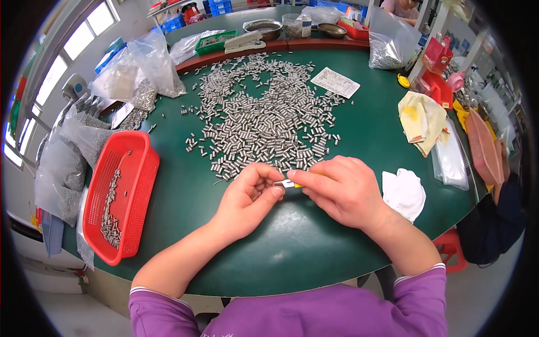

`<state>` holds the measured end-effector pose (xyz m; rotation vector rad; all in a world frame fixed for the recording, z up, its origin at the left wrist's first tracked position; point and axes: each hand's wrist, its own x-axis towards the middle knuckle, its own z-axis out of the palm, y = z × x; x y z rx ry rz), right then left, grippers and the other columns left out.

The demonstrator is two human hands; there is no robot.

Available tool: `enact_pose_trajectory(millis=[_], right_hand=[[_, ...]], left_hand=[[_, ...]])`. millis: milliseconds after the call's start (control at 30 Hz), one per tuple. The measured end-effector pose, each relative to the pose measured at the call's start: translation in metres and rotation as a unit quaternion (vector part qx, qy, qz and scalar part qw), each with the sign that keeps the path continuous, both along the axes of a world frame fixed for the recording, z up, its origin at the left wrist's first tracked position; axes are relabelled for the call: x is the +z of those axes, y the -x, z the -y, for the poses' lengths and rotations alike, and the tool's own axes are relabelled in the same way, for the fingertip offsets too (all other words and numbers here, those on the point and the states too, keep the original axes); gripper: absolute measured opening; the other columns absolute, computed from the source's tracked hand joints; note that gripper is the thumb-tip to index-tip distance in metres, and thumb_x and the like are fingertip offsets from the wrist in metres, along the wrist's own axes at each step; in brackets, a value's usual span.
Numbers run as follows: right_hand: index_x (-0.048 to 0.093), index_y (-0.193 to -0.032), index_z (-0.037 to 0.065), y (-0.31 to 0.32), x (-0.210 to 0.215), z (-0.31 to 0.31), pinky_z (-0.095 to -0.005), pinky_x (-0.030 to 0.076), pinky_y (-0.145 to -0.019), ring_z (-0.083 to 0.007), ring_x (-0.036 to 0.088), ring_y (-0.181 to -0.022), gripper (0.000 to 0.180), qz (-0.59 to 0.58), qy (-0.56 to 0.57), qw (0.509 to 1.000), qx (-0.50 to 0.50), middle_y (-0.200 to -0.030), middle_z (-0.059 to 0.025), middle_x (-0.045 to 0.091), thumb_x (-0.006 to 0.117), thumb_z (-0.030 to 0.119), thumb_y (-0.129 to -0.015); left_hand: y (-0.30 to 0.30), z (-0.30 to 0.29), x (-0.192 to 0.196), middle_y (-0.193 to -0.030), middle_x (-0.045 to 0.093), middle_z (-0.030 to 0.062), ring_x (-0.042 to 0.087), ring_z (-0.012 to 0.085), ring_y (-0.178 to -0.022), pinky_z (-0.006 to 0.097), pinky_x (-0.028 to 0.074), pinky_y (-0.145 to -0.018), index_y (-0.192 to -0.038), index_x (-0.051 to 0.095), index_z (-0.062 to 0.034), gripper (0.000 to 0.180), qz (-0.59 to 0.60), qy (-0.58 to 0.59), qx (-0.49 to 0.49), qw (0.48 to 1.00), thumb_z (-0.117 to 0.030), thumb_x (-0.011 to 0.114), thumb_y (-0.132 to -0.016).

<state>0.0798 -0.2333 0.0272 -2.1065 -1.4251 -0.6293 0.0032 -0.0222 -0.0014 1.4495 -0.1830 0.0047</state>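
A wide pile of small silver metal cylinders [264, 121] is spread over the green table [359, 135]. At its near edge my two hands meet. My left hand [250, 196] pinches a small metal cylinder [278, 183] between thumb and fingertips, its far end partly hidden. My right hand [345, 188] is closed on a small tool with a yellow handle and a pale flat metal tip [288, 183]. That tip touches or nearly touches the cylinder; I cannot tell which. Most of the handle is covered by my right fingers.
On the left stands a red plastic basket [149, 174] with some cylinders inside. Filled clear bags [62, 174] lie beyond it. A white cloth [404, 194], a yellowish glove [422, 122] and a printed paper slip [336, 82] are to the right. Steel bowls [263, 28] line the back.
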Motion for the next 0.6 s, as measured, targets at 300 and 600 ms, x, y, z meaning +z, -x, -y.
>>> enact_pose_trajectory(millis=[300,600], right_hand=[[0.070,-0.112,0.015,-0.0023,-0.0029,-0.0020,-0.0331,0.051,-0.063,-0.0208,0.064,-0.071,0.036,-0.108,-0.035,0.992,0.050,-0.082,-0.0032,0.068,0.072,0.009,-0.077],[0.070,-0.111,0.018,-0.0039,-0.0024,-0.0005,-0.0322,0.048,-0.061,-0.0197,0.062,-0.071,0.034,-0.048,-0.012,0.998,0.049,-0.083,-0.0007,0.066,0.073,0.012,-0.077]], left_hand=[[-0.0014,-0.0007,-0.0025,-0.096,0.061,0.0024,0.060,0.0093,-0.088,0.024,0.049,-0.079,-0.105,0.054,-0.0031,0.010,0.015,-0.022,0.031,0.999,-0.002,0.056,-0.096],[-0.0017,-0.0073,-0.0039,-0.086,0.057,0.0020,0.055,0.0089,-0.078,0.025,0.048,-0.074,-0.099,0.057,-0.0022,0.010,0.048,-0.124,0.004,0.991,-0.009,0.049,-0.101]])
